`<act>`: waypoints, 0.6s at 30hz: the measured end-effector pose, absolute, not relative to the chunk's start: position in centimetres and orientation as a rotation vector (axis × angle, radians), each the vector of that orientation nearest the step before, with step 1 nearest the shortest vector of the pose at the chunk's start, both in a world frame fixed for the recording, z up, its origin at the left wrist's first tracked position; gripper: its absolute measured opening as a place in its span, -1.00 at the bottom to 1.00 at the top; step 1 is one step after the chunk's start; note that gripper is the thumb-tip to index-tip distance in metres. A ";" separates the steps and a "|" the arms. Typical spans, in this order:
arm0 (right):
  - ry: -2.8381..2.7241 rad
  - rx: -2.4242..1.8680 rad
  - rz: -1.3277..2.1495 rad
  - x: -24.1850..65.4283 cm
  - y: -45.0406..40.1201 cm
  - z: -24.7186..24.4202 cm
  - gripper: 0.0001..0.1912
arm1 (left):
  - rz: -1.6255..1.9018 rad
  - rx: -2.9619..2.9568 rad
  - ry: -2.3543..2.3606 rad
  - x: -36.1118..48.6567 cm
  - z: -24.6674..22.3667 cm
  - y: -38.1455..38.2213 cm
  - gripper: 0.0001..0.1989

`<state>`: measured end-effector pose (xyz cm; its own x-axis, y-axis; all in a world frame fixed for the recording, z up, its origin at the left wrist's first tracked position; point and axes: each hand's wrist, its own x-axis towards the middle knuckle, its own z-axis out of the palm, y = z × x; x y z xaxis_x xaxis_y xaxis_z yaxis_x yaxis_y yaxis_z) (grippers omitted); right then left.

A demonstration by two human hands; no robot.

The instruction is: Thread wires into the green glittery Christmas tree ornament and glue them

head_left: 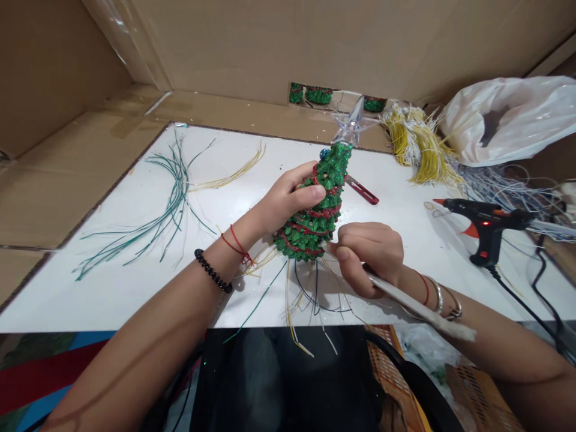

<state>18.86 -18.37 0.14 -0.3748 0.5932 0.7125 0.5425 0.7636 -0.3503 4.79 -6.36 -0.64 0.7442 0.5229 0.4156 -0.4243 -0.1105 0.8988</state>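
Observation:
A small green glitter tree (pixel 310 225) with red garland and a clear star (pixel 353 127) on top leans to the right over the white board. My left hand (pixel 292 195) is wrapped round its middle, thumb across the front. Several green, yellow and white wires (pixel 290 300) hang from its base. My right hand (pixel 371 255) is closed round a pale stick (pixel 418 306), fingertips at the tree's lower right edge; what lies between the fingertips is too small to name.
A black glue gun (pixel 488 225) with a red light lies right. Behind it are yellow wire bundles (pixel 420 144), blue-white wires (pixel 499 186) and a white plastic bag (pixel 513 120). Green wires (pixel 173 198) lie left. A red cutter (pixel 363 191) is behind the tree. Cardboard walls surround the white board (pixel 126 294).

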 end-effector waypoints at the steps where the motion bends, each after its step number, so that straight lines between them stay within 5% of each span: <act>1: -2.055 -0.852 0.071 18.8 -18.4 0.1 -0.75 | 0.802 1.479 0.087 4.8 -0.6 -6.4 -0.57; 18: -2.054 -0.857 0.102 18.7 -18.3 0.7 -0.75 | 0.788 1.483 0.094 4.7 -0.6 -6.3 -0.61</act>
